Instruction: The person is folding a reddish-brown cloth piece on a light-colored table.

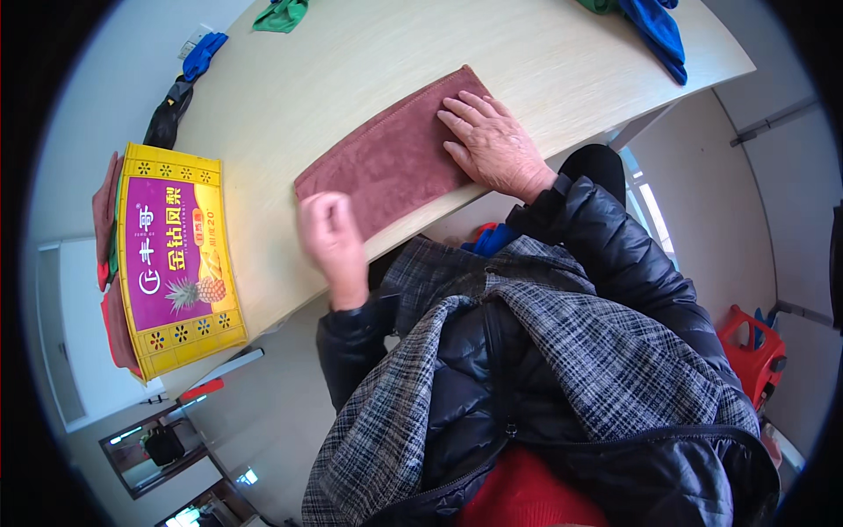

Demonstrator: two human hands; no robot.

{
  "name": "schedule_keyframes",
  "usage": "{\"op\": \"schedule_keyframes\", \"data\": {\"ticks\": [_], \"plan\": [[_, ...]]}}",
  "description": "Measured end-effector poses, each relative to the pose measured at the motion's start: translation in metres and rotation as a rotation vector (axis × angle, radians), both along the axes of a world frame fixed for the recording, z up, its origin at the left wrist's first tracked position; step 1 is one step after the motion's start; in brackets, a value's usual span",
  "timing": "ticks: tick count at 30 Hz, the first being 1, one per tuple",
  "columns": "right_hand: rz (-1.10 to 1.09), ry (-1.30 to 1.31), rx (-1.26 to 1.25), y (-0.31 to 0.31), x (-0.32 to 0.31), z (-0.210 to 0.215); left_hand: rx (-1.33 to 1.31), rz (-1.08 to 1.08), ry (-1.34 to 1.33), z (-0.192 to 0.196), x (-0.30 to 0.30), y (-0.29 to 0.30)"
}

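Note:
A reddish-brown cloth (386, 154), folded into a long flat strip with a stitched far edge, lies slantwise near the table's front edge. On its right end my right hand (493, 145) rests flat, fingers stretched out and palm down. My left hand (332, 235) is over the cloth's lower left corner, its fingers curled in. That hand is blurred, and no object shows in it; whether it touches the cloth I cannot tell.
Left on the pale table (263, 114) stands a yellow and purple carton (171, 255) with cloths behind it. Beyond it are a black item (167, 119) and a blue cloth (205, 54). A green cloth (281, 15) and another blue cloth (654, 35) lie at the far side.

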State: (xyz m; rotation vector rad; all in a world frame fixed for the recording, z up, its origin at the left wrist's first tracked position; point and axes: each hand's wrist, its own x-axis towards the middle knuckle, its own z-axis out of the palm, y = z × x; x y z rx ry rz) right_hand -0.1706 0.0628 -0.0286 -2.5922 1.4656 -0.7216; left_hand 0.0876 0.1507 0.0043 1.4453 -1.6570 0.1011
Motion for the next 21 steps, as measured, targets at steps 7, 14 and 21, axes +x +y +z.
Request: {"op": "schedule_keyframes", "data": {"ticks": [7, 14, 21], "plan": [[-0.019, 0.027, -0.017, 0.003, -0.003, 0.001, 0.273, 0.995, -0.696, 0.035, 0.173, 0.093], [-0.016, 0.010, -0.023, 0.003, 0.000, 0.002, 0.082, 0.529, -0.477, 0.022, 0.136, 0.068], [-0.010, 0.001, -0.042, 0.004, 0.001, 0.000, 0.206, 0.199, -0.300, -0.007, 0.052, -0.014]]}}
